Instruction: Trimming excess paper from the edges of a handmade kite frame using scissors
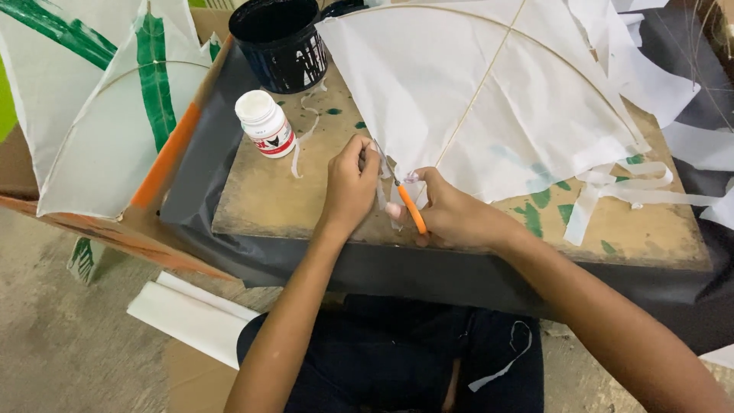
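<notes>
Now trimming paper at the white kite's (489, 99) lower tip, centre frame.
Left hand (350, 187) pinches the paper edge closed between fingers; right hand (451, 214) is wrapped around orange-handled scissors (410, 206). Judging by this, the cut is underway; next calls for steady tension along the edge. A white glue bottle (265, 124) stands upper left on the wooden board (306, 206).

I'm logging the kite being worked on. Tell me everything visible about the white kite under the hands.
The white kite looks like thin, creased paper over slim pale sticks: a straight spine and a curved bow crossing near the top. It lies flat on the board, its lower tip pointing toward the person. The left hand pinches its edge by the tip; the right hand holds orange-handled scissors there. White paper strips lie at its right corner.
</notes>
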